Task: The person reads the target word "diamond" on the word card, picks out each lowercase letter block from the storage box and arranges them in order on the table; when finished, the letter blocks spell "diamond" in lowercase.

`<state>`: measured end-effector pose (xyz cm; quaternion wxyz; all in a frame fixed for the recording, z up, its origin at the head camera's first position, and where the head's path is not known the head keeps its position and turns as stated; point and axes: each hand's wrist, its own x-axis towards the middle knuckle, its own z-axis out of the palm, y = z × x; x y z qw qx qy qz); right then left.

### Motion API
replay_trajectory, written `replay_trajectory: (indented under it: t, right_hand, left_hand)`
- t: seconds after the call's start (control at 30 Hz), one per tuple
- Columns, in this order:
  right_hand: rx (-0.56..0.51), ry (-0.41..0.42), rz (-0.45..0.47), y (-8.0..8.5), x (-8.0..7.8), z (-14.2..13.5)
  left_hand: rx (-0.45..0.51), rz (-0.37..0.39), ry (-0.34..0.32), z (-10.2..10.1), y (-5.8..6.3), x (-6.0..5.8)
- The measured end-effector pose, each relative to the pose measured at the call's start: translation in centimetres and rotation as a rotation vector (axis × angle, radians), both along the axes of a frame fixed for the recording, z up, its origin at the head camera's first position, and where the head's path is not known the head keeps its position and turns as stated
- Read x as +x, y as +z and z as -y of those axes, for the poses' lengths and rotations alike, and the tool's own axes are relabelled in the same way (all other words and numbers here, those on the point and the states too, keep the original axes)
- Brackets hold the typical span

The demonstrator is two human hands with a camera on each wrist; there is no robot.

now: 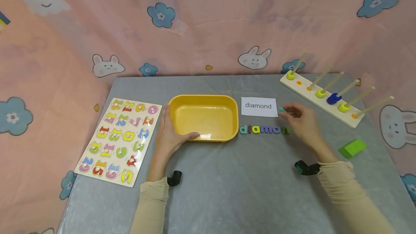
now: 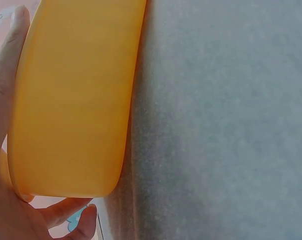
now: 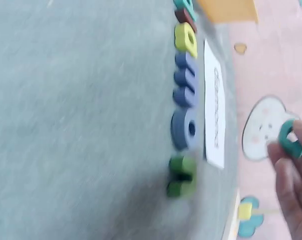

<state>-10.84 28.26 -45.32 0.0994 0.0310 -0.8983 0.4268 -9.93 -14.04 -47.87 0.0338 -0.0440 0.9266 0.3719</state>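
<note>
One yellow tub (image 1: 204,117) was gripped at its near-left corner by the left hand (image 1: 169,137). Right of the tub lay the foam letters (image 1: 263,129) spelling "diamon", and beyond them a teal letter (image 1: 282,109) was pinched in the right hand (image 1: 302,122).

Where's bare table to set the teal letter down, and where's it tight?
Bare: gray table in front of the yellow tub and letter row, between both forearms; also behind the tub. Tight: right hand amid the diamond card, peg board and green block.
</note>
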Motion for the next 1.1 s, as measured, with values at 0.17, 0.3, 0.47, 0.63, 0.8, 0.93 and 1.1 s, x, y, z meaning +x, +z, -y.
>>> replay_trajectory:
  t: [0.17,0.3,0.47,0.63,0.8,0.93,1.1]
  right_hand:
    - [0.094,-0.092,0.056,-0.6,0.7,-2.4]
    - [0.175,-0.123,0.185,-1.2,1.3,-3.8]
    - [0.22,-0.107,0.29,-2.1,1.9,-4.9]
    - [0.241,-0.091,0.312,-2.7,2.1,-5.1]
    - [0.254,-0.106,0.336,-3.0,2.1,-4.9]
    - [0.254,-0.113,0.349,-3.1,2.1,-4.9]
    - [0.246,-0.117,0.362,-3.0,2.0,-4.8]
  left_hand:
    - [0.005,0.007,0.003,0.1,0.0,0.0]
    - [0.0,0.005,0.0,0.1,-0.1,0.0]
    - [0.001,-0.003,-0.002,0.1,-0.1,0.0]
    - [-0.003,-0.001,0.004,0.1,0.0,0.0]
    - [-0.005,-0.007,-0.003,0.1,-0.1,0.1]
    - [-0.01,-0.005,0.0,0.1,-0.1,0.1]
    - [-0.01,-0.006,-0.002,0.2,0.0,0.1]
